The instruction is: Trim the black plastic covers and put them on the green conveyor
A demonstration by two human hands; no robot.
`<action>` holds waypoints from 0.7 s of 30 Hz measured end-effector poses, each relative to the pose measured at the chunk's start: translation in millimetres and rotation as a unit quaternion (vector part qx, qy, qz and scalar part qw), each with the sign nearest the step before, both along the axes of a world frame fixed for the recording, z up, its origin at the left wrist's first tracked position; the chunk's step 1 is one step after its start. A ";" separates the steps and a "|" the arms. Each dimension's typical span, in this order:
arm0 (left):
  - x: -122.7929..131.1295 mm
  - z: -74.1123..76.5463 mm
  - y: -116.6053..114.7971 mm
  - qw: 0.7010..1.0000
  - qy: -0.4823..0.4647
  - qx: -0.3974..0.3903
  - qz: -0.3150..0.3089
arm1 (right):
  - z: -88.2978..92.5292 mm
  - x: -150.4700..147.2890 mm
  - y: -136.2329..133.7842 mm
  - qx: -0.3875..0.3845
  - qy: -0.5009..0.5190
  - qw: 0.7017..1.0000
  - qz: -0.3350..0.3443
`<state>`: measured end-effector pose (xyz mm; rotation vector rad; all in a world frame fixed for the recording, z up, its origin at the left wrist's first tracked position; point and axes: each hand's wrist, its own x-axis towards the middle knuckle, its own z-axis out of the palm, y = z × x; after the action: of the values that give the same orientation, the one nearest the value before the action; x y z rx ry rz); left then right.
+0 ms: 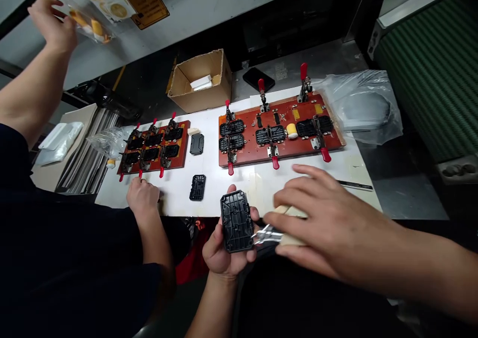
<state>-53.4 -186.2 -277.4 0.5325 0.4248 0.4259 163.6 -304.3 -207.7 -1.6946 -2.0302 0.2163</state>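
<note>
In my left hand (228, 262) lies a black plastic cover (236, 222), ribbed side up, with the fingers wrapped round its edges. My right hand (311, 218) grips a pair of nippers (291, 239) with pale handles. Their metal jaws are at the cover's lower right edge; whether they touch it I cannot tell. Beyond my hands, a red-brown fixture board (246, 154) carries black plastic parts (271, 135) under red-handled toggle clamps (275, 163). Two loose black covers, one ribbed (197, 187) and one smooth (196, 144), rest on the white work surface (212, 166).
At the left a co-worker's hand (143, 196) rests by a smaller clamp board (182, 154); the other hand (52, 24) reaches up to a plastic bag (91, 27). An open cardboard box (201, 96), a phone (259, 78) and a bagged part (366, 108) stand behind. A thin black tool (354, 184) lies right.
</note>
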 end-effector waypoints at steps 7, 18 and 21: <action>11.9 2.5 7.4 0.998 0.046 -0.028 -0.038 | -107.4 86.1 -78.1 -0.108 -0.040 0.961 -0.251; 47.9 14.7 1.2 0.984 0.160 0.058 -0.044 | -142.4 117.1 -79.2 -0.148 -0.056 0.914 -0.374; 55.1 15.2 9.9 0.970 0.206 0.132 0.011 | -132.6 93.6 -68.7 -0.144 -0.027 0.937 -0.316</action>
<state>1.7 -176.3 -262.1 0.8816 0.7811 0.3952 257.2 -372.9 -340.3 -2.4596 -1.4286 0.2525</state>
